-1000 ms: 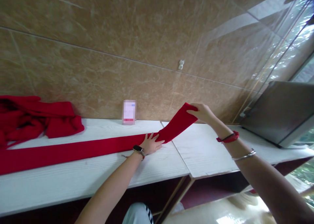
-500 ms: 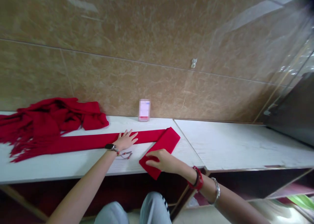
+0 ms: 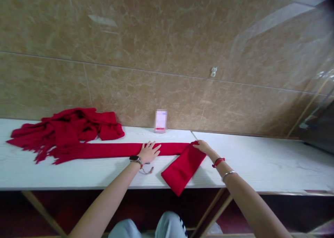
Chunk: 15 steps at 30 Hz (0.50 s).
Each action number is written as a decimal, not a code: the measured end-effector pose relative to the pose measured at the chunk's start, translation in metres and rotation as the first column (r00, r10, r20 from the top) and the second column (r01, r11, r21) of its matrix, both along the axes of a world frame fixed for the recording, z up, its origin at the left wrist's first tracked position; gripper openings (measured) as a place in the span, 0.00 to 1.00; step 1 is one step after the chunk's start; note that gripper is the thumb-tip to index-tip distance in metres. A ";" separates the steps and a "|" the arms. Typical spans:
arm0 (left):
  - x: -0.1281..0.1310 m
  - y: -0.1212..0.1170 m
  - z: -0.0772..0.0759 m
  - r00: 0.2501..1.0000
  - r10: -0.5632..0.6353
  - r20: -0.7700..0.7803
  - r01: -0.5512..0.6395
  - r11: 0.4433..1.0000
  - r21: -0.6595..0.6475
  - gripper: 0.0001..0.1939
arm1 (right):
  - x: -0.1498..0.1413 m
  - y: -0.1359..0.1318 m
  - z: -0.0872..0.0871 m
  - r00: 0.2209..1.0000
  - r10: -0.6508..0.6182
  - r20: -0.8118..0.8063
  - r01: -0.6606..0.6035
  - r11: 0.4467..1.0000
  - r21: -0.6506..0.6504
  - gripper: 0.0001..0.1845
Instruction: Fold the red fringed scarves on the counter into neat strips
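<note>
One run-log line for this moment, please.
left hand: spread flat on red scarf | right hand: holding its folded corner | behind: heaped red cloth, blurred pale item by tiled wall

Hands on a folded red scarf
The left hand (image 3: 149, 152) lies flat on the red scarf (image 3: 112, 150); the right hand (image 3: 203, 147) grips its fold, and a crumpled red cloth (image 3: 78, 123) sits left of both on the counter (image 3: 247, 161).
</note>
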State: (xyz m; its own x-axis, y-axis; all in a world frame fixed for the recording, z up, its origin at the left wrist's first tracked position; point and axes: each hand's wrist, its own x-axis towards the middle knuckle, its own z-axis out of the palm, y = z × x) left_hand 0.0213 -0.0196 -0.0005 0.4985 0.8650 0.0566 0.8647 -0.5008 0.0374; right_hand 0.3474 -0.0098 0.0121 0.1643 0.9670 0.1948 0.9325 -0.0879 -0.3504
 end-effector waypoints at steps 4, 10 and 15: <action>0.021 0.011 0.002 1.000 0.013 0.013 -0.013 1.000 -0.015 0.25 | 0.019 0.015 0.001 1.000 -0.022 -0.020 0.024 0.995 0.098 0.15; 0.043 0.044 0.000 0.998 0.050 0.032 -0.051 0.999 0.017 0.25 | 0.037 0.044 0.000 0.992 0.105 -0.075 -0.081 0.960 0.269 0.17; 0.044 0.056 -0.008 0.998 0.047 0.049 -0.052 0.993 0.110 0.24 | 0.027 0.058 -0.025 0.979 0.205 -0.019 -0.192 0.942 0.275 0.17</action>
